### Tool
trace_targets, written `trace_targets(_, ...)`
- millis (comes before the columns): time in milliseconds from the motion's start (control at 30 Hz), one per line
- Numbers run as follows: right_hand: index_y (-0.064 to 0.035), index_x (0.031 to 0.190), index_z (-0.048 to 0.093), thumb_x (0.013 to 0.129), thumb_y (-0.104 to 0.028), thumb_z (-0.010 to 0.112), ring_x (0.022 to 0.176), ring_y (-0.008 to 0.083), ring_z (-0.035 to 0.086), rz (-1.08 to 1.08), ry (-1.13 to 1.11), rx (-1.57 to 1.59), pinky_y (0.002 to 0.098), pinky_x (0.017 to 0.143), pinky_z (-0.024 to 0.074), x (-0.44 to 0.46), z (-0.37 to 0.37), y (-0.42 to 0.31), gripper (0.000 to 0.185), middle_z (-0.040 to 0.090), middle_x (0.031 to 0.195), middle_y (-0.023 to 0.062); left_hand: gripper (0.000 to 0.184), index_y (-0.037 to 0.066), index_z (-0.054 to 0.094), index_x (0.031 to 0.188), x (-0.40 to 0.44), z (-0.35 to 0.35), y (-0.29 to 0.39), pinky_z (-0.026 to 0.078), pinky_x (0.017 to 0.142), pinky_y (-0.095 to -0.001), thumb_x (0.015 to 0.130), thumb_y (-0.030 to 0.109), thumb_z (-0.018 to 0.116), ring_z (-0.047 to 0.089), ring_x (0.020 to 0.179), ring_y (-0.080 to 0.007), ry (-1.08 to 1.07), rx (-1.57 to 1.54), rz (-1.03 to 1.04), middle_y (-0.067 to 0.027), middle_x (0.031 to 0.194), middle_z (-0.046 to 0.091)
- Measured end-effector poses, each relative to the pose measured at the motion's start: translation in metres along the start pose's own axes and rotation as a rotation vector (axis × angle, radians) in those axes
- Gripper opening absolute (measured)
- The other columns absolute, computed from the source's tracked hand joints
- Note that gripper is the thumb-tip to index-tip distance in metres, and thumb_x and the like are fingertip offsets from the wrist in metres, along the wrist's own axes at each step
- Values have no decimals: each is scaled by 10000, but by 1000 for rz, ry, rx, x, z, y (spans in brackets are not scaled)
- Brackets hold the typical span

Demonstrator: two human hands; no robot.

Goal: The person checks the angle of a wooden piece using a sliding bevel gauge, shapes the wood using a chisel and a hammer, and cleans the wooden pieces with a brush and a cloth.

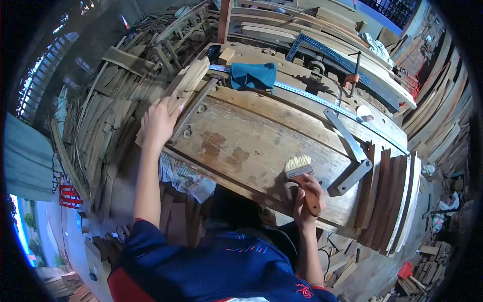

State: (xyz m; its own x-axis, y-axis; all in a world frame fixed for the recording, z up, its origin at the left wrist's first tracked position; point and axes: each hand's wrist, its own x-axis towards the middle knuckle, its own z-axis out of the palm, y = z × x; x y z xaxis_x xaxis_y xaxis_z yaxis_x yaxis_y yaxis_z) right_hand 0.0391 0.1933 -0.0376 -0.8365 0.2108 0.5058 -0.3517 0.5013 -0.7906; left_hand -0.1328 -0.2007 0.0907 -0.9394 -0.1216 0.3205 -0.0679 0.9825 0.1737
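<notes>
My right hand (pixel 306 202) is closed round the wooden handle of a wide flat brush (pixel 299 163) with pale bristles, held just over the workbench top (pixel 246 151). My left hand (pixel 160 120) is at the bench's left end, its fingers curled over pale wooden strips (pixel 190 80) lying there; part of its grip is hidden. Beside the brush lies a metal sliding bevel (pixel 347 151) with its blade swung out. Dark stains mark the bench surface between my hands.
A tape measure (pixel 302 92) stretches along the bench's far side, partly under a blue cloth (pixel 253 76). Farther back are a framing square (pixel 327 58) and a clamp (pixel 353 75). Boards (pixel 390 201) stand at the right end. Scrap wood (pixel 108 121) is piled at the left.
</notes>
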Motion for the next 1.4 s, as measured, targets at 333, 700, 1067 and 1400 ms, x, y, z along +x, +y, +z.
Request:
trace_targets(333, -8, 1146, 570, 1010, -172, 654, 1097, 337, 705, 8, 25, -33, 417, 960, 542, 1, 2, -2, 229, 706, 1215, 206, 450, 54, 672, 1199, 16, 64, -34, 479, 994, -561, 891, 371, 755, 623, 1184, -396, -33, 150, 1, -208, 1321, 625)
trace_targets(700, -35, 1143, 573, 988, -197, 685, 1049, 342, 739, -7, 29, -47, 384, 882, 578, 4, 3, -1, 250, 723, 1211, 176, 887, 168, 389, 1578, 49, 74, -67, 325, 1170, -597, 875, 607, 703, 400, 1418, -491, -254, -96, -141, -278, 1519, 449)
trace_targets(1067, -37, 1152, 580, 970, -126, 692, 1070, 342, 734, -16, 24, -33, 391, 902, 573, 5, 2, -3, 231, 720, 1212, 184, 782, 171, 448, 1553, 37, 82, -70, 307, 1192, -570, 930, 608, 629, 423, 1410, -487, -103, -15, -91, -273, 1513, 473)
trace_targets(1400, -10, 1137, 579, 1003, -227, 673, 1053, 355, 734, 7, 28, -25, 402, 895, 577, 3, 4, 0, 271, 718, 1211, 190, 767, 83, 488, 1522, 38, 85, -75, 311, 1195, -541, 945, 565, 637, 489, 1372, -443, -72, -62, -78, -286, 1435, 557)
